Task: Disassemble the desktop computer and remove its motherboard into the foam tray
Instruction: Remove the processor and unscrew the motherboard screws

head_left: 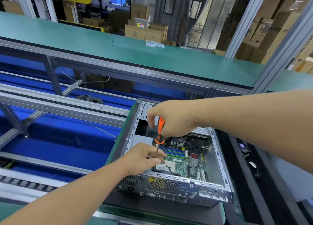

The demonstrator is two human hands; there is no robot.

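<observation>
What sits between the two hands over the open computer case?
In the head view, the screwdriver spans them: right hand on its orange handle, left hand steadying the shaft above the motherboard.

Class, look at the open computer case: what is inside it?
Inside the computer case lies the green motherboard with coloured memory slots and black cables. The left hand covers the board's near-left corner.

A green-topped workbench with an aluminium frame (116,150) is seen at the near right, partly covered by a black mat (128,206). An open grey metal desktop computer case (177,182) is laid flat on the mat. On a far green-surfaced bench (84,43), two small clear plastic boxes (155,43) are set side by side.
</observation>
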